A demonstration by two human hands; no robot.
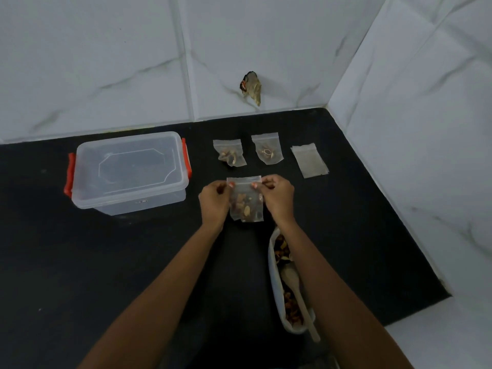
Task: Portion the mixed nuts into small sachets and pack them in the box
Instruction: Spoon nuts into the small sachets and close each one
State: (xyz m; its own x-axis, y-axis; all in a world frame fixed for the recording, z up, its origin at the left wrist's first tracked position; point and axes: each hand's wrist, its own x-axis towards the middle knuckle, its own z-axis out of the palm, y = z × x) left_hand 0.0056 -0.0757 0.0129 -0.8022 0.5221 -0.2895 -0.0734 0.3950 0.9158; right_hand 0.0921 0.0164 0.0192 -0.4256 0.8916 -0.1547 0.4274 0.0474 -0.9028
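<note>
Head view, grip: left hand (214,196) and right hand (277,194) pinch shut the third sachet (246,201) above the counter (106,262).
Done: two filled sachets (229,153) beside it.
Left: empty sachets (309,160); box (130,171) lidded, nothing packed; nuts (288,288) remain.

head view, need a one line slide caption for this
Both hands, left hand and right hand, pinch a filled sachet by its top, beside a lidded plastic box.

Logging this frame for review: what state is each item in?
Box: lid on, empty.
Held sachet: nuts inside, left hand and right hand pinching its top.
Two filled sachets: lying flat.
Empty sachets: stacked, unfilled.
Nut container: open, spoon inside.
</note>
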